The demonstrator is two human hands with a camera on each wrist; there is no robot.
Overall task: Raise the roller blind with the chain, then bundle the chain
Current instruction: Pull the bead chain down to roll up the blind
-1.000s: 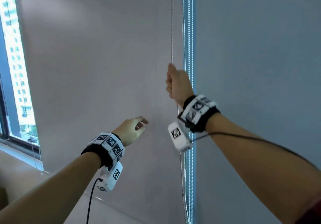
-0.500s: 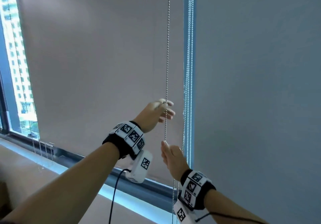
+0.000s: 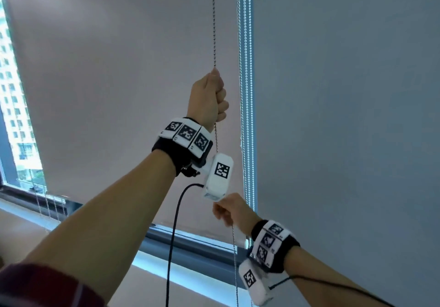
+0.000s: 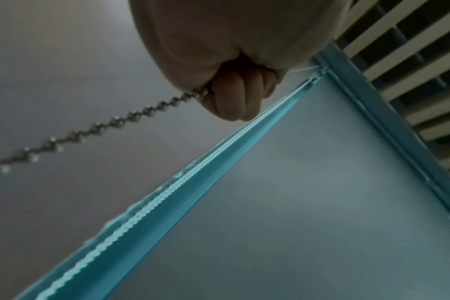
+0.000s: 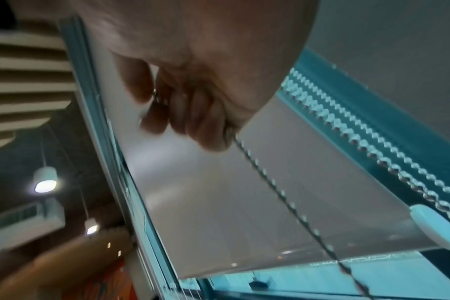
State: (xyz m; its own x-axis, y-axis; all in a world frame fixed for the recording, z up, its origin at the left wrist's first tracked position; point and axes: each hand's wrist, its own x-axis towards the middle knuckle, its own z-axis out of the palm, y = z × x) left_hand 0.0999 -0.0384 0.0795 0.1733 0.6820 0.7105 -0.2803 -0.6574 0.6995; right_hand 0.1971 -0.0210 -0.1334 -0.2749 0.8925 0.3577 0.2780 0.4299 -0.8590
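Observation:
A grey roller blind (image 3: pixel 119 80) covers the window, with its bottom bar (image 3: pixel 190 231) a little above the sill. A metal bead chain (image 3: pixel 214 21) hangs taut in front of its right edge. My left hand (image 3: pixel 209 97) is raised high and grips the chain in a fist; the left wrist view shows its fingers (image 4: pixel 234 95) curled round the chain (image 4: pixel 95 126). My right hand (image 3: pixel 228 210) is lower, below the left wrist camera, fingers (image 5: pixel 193 113) curled on the same chain (image 5: pixel 283 190), which hangs on down past it.
A second blind (image 3: pixel 345 116) hangs to the right, with its own pale chains (image 3: pixel 245 92) in the bright gap between. Bare window glass with buildings (image 3: pixel 14 116) shows at far left. The window sill (image 3: pixel 185 271) runs below.
My left hand has climbed the chain and closed round it. My right hand dropped from high on the chain to low. The blind's bottom edge has risen, uncovering a strip of window.

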